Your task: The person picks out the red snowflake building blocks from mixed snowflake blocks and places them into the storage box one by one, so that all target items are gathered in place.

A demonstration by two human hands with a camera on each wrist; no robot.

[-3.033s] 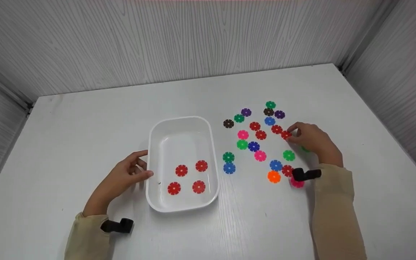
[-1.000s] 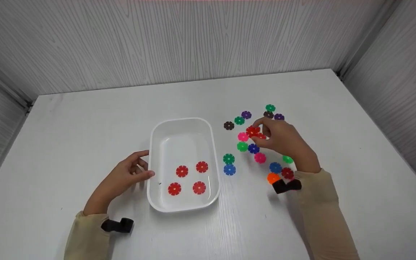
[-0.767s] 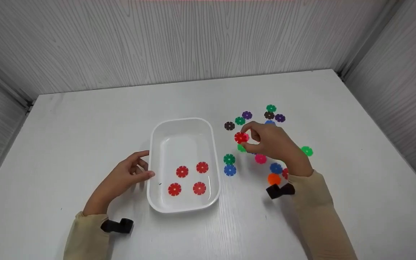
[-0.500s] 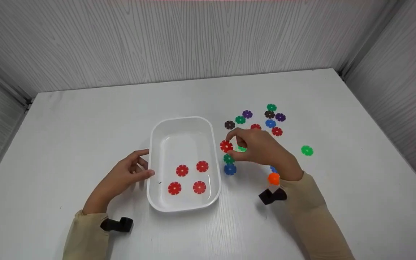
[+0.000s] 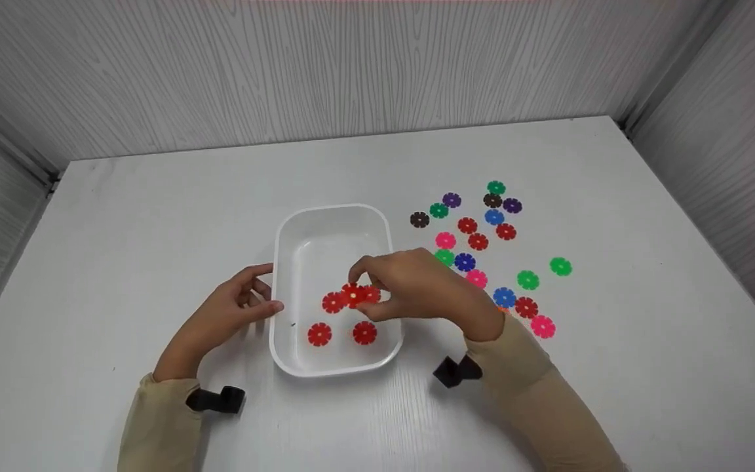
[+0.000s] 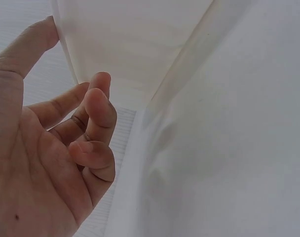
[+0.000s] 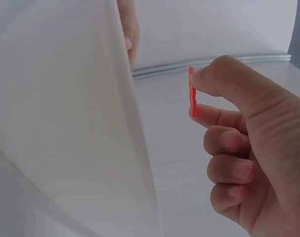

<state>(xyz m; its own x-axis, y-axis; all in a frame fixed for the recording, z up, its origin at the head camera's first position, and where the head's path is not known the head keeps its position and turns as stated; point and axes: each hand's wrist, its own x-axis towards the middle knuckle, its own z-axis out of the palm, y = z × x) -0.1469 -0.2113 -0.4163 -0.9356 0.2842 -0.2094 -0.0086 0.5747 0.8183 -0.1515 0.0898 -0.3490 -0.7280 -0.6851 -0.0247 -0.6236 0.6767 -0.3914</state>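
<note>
My right hand [image 5: 417, 285] pinches a red notched plastic disc [image 5: 353, 295] between thumb and index finger, above the white tray [image 5: 331, 372]. In the right wrist view this disc [image 7: 192, 94] is edge-on, with the other fingers curled into the palm. Several similar red discs [image 5: 319, 334] lie flat in the tray's near half; the held one overlaps two of them in the head view. At the tray's left side my left hand [image 5: 230, 308] grips the rim, thumb on top and index finger against the outer wall. Its other fingers curl loosely beside the wall [image 6: 120, 44].
Right of the tray, notched discs lie scattered on the white table [image 5: 646, 328], including a green disc [image 5: 561, 266], a pink disc [image 5: 542, 326], a dark blue disc [image 5: 464, 262] and more red discs [image 5: 506, 231]. Grey wood-grain panels [image 5: 351, 72] enclose the table's back and sides.
My right hand picked the red disc from the scattered ones at the right and has carried it left, over the tray. The left hand has stayed at the tray's rim.
</note>
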